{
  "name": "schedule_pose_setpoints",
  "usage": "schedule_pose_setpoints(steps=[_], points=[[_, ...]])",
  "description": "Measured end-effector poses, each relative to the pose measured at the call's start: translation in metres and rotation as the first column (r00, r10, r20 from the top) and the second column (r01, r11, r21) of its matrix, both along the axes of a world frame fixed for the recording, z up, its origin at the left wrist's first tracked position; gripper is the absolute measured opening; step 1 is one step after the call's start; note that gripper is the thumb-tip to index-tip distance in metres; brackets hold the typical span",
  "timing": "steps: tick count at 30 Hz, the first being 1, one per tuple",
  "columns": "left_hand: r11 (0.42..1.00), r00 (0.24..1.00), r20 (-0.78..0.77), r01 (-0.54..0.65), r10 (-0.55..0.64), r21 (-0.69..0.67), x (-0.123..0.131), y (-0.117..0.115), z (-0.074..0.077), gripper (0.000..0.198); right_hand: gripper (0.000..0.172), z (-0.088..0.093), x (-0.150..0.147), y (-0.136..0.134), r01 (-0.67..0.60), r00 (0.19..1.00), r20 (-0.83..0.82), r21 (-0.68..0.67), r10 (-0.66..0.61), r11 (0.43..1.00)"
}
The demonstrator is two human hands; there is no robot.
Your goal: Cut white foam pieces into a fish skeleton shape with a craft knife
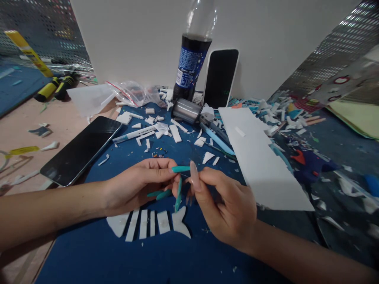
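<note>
Left hand and right hand are nearly meeting, grip unclear; below, at seven o'clock, fish pieces are lying, seemingly light, brittle, best taken by edges.

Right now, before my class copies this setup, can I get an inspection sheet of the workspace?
Surface: blue mat, littered with white scraps.
Job's things: six white pieces laid apart in a fish shape.
Clutter: flat phone, propped phone, bottle, white sheet.
Hands: left hand and right hand, fingertips close together; whether anything is held is unclear.
Cables: nothing seen for certain.
Surroundings: white panel behind; perforated mesh either side.
</note>
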State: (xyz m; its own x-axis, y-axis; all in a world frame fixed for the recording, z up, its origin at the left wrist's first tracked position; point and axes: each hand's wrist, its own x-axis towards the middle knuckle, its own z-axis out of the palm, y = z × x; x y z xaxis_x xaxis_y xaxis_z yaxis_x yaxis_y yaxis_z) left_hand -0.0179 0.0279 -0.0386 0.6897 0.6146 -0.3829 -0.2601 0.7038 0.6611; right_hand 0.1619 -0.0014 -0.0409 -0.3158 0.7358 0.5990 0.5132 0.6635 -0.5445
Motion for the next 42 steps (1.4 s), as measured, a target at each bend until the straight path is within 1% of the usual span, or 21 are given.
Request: schedule_pose_setpoints(steps=[10, 18, 21, 23, 24, 25, 26, 27, 29, 31, 32, 34, 35, 37, 39, 42], points=[[1.0, 1.0, 0.0, 0.002, -0.002, 0.006, -0.001, -0.001, -0.003, 0.015, 0.014, -0.001, -0.001, 0.001, 0.0, 1.0, 0.02, -0.007, 0.0, 1.0], [0.996, 0.999, -0.025, -0.03, 0.032, 0.081, 0.002, -0.004, 0.001, 0.022, 0.017, -0.001, -0.002, 0.003, -0.021, 1.0, 0.023, -0.019, 0.021, 1.0], [0.989, 0.998, -0.048, -0.025, 0.033, 0.149, 0.003, -0.004, 0.002, 0.021, 0.02, -0.002, -0.002, 0.003, -0.055, 0.998, 0.039, -0.026, 0.056, 0.998], [0.968, 0.996, -0.077, -0.02, 0.041, 0.25, 0.002, -0.004, 0.001, 0.023, 0.022, -0.003, -0.001, 0.003, -0.065, 0.997, 0.042, -0.051, 0.068, 0.997], [0.944, 0.993, -0.103, -0.015, 0.052, 0.329, 0.001, -0.004, 0.001, 0.023, 0.022, -0.003, -0.001, 0.003, -0.069, 0.997, 0.042, -0.069, 0.072, 0.995], [0.905, 0.987, -0.145, -0.002, 0.07, 0.424, -0.001, -0.004, 0.001, 0.024, 0.023, -0.004, -0.001, 0.003, -0.074, 0.996, 0.041, -0.089, 0.078, 0.993], [0.847, 0.973, -0.203, 0.018, 0.107, 0.531, -0.002, -0.004, 0.001, 0.025, 0.024, -0.005, -0.001, 0.004, -0.083, 0.995, 0.043, -0.114, 0.088, 0.99], [0.769, 0.95, -0.27, 0.052, 0.159, 0.637, -0.004, -0.005, 0.001, 0.025, 0.024, -0.005, 0.0, 0.004, -0.095, 0.994, 0.042, -0.14, 0.102, 0.986], [0.577, 0.88, -0.373, 0.147, 0.295, 0.804, -0.008, -0.005, 0.003, 0.025, 0.024, -0.006, 0.0, 0.006, -0.127, 0.991, 0.023, -0.199, 0.134, 0.972], [0.39, 0.812, -0.399, 0.234, 0.425, 0.891, -0.01, -0.005, 0.005, 0.024, 0.024, -0.006, 0.0, 0.007, -0.15, 0.988, -0.017, -0.266, 0.151, 0.952], [0.313, 0.788, -0.393, 0.266, 0.474, 0.912, -0.012, -0.005, 0.005, 0.023, 0.024, -0.006, 0.0, 0.008, -0.157, 0.988, -0.037, -0.296, 0.153, 0.942], [0.196, 0.742, -0.363, 0.306, 0.564, 0.932, -0.013, -0.004, 0.005, 0.021, 0.026, -0.006, 0.0, 0.009, -0.159, 0.987, -0.072, -0.359, 0.142, 0.92], [0.151, 0.72, -0.343, 0.319, 0.604, 0.936, -0.014, -0.003, 0.004, 0.021, 0.027, -0.007, 0.0, 0.009, -0.158, 0.987, -0.088, -0.392, 0.135, 0.906], [0.084, 0.683, -0.301, 0.331, 0.666, 0.94, -0.016, -0.001, 0.002, 0.022, 0.03, -0.008, 0.0, 0.01, -0.162, 0.986, -0.118, -0.462, 0.121, 0.872], [0.039, 0.652, -0.255, 0.327, 0.714, 0.944, -0.017, 0.0, -0.001, 0.022, 0.032, -0.008, 0.0, 0.01, -0.176, 0.982, -0.147, -0.52, 0.116, 0.836], [-0.004, 0.63, -0.192, 0.296, 0.752, 0.955, -0.019, 0.001, -0.004, 0.024, 0.034, -0.009, 0.0, 0.011, -0.189, 0.98, -0.161, -0.569, 0.116, 0.801]])
